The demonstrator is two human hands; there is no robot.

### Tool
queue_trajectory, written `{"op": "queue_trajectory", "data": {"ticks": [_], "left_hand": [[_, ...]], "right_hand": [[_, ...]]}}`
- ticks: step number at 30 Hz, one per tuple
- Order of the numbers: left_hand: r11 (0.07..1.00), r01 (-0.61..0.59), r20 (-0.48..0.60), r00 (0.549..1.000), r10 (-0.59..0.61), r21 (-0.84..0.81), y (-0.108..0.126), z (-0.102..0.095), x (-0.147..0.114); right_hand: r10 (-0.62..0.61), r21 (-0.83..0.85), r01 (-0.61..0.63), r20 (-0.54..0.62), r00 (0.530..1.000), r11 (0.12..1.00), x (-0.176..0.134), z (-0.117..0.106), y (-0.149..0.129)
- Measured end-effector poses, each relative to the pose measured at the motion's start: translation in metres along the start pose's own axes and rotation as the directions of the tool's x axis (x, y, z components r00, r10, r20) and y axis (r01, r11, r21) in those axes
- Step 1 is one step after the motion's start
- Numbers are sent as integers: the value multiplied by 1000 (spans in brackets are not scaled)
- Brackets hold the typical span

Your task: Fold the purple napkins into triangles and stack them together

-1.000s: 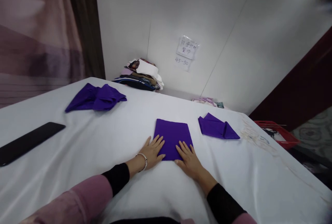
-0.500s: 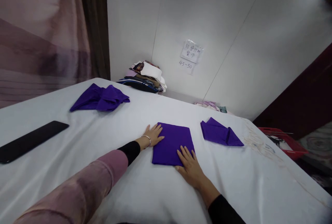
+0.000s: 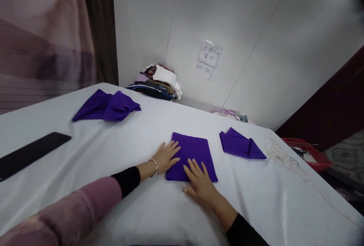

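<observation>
A purple cloth (image 3: 193,145), folded into a flat square, lies on the white-covered table (image 3: 148,208). My left hand (image 3: 167,156) rests on its left edge with fingers stretched out, a bracelet at the wrist. Across the near edge lies my right hand (image 3: 201,183), fingers spread on the cloth and thumb off it on the table cover. Neither hand grips anything. To the right sits a second folded purple cloth (image 3: 240,144) with a pointed end. A loose, crumpled purple cloth (image 3: 109,105) is at the far left.
A long black flat object (image 3: 31,153) lies at the left. Behind the table is a pile of mixed clothes (image 3: 157,81), with more fabric (image 3: 227,114) further right. A red basket (image 3: 320,158) stands beyond the right edge. Handwritten paper (image 3: 209,54) hangs on the wall.
My left hand has slid a little toward me along the left edge. My right hand has shifted left along the cloth's near edge, uncovering the near right corner.
</observation>
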State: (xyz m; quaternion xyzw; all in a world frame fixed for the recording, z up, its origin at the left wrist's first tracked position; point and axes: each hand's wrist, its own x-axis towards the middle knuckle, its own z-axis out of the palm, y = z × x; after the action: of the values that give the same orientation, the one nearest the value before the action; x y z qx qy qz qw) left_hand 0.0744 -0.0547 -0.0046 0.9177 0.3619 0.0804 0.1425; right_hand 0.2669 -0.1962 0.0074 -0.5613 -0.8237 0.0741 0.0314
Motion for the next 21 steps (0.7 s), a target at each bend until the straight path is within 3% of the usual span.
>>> {"op": "queue_trajectory", "data": {"ticks": [3,6,11,15,18,21], "left_hand": [[997,-72,33,997,71,25,4,9,-16],[998,-55,50,997,54,22,1,12,-18],[999,-38,-28,999,38,-2,12,9,-20],[985,-171,-99,980,170,1,32,18,-44],[967,-254,-63,965,255,21,36,31,-62],[964,-263,-25,964,264,36,32,40,-68]], "right_hand": [[-79,18,79,34,996,997,6,6,-13],[-71,42,68,67,995,997,8,9,-17],[-66,58,64,29,997,996,6,3,-20],[-51,64,52,-21,998,997,1,1,-24],[-44,82,46,-26,999,996,-2,3,-25],[-46,82,48,-31,998,995,-8,7,-17]]}}
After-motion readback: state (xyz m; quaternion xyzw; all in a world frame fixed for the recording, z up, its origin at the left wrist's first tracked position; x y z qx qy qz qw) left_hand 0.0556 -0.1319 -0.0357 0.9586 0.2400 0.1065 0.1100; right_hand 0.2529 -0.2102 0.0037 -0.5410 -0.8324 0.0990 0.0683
